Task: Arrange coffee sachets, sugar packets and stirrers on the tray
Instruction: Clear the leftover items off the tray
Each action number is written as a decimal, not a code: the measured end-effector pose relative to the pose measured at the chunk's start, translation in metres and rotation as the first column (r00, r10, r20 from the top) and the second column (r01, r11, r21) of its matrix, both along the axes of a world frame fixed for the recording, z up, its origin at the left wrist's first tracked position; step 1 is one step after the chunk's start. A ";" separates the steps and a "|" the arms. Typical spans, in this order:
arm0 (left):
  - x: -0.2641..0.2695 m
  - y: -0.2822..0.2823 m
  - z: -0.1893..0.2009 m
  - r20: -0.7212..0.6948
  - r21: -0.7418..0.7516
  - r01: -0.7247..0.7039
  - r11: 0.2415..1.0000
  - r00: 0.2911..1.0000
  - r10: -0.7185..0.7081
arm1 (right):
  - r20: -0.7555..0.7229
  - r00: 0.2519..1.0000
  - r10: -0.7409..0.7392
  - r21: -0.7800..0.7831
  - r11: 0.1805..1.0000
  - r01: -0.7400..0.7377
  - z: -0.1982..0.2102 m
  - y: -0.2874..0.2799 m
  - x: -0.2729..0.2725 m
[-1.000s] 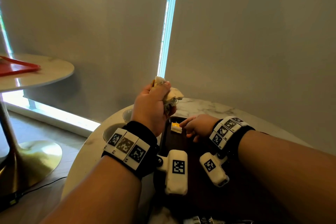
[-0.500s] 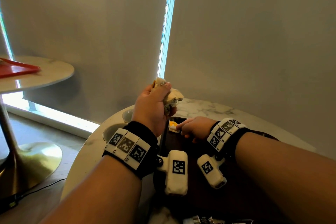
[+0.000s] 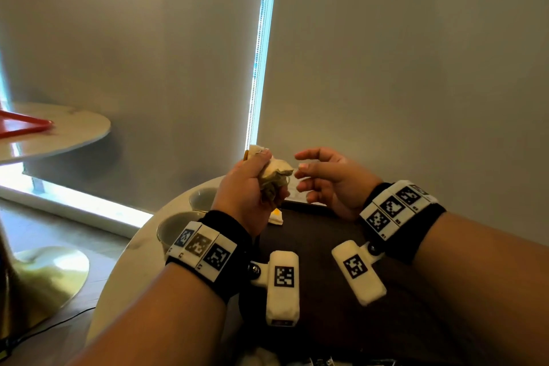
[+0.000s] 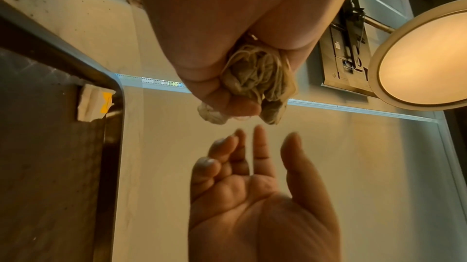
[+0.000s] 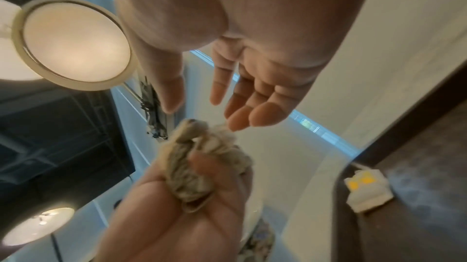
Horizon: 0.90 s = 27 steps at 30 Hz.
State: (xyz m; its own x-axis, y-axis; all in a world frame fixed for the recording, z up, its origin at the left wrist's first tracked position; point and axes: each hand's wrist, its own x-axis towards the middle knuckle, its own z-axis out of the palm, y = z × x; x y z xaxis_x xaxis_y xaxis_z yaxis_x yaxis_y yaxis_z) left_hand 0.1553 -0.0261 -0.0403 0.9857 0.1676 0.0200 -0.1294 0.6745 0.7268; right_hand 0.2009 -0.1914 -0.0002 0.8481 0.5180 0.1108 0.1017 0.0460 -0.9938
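Observation:
My left hand (image 3: 255,184) is raised above the far left corner of the dark brown tray (image 3: 326,249) and grips a crumpled bundle of beige sachets with strings (image 3: 274,177). The right hand (image 3: 309,175) hovers just right of the bundle, fingers straight and spread, holding nothing. In the right wrist view its fingertips (image 5: 235,124) nearly touch the bundle (image 5: 202,166). The left wrist view shows the bundle (image 4: 255,78) above the open right palm (image 4: 252,186). One white sachet with yellow marks (image 3: 276,217) (image 5: 366,192) (image 4: 94,102) lies in the tray's far left corner.
The tray lies on a round marble table (image 3: 139,261). Two grey cups (image 3: 205,197) (image 3: 178,226) stand left of the tray. A second round table (image 3: 68,134) with a red tray (image 3: 23,125) is at far left. Grey blinds hang close behind.
The right hand has left the white sachet in the tray's corner and risen to the bundle, fingers now spread. The left hand kept its grip and place.

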 end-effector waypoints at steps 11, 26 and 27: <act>0.001 -0.002 -0.004 -0.036 -0.006 0.085 0.996 0.996 -0.085 | 0.209 0.971 -0.120 -0.138 0.979 0.150 -0.006 0.015 -0.012; 0.007 -0.003 -0.007 -0.101 0.070 0.051 0.996 0.994 -0.043 | 0.002 0.959 -0.283 -0.017 0.959 0.283 -0.007 0.012 -0.010; 0.007 -0.003 -0.007 -0.100 0.080 0.052 0.995 0.994 -0.044 | -0.016 0.960 -0.278 -0.015 0.961 0.278 -0.007 0.012 -0.011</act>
State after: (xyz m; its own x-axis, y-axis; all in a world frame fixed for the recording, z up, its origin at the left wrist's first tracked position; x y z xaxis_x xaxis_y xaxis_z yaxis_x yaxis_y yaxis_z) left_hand 0.1619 -0.0291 -0.0477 0.9903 0.1220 -0.0659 -0.0235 0.6156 0.7877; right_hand 0.1904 -0.1795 -0.0076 0.9607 0.2630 0.0891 0.0907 0.0060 -0.9959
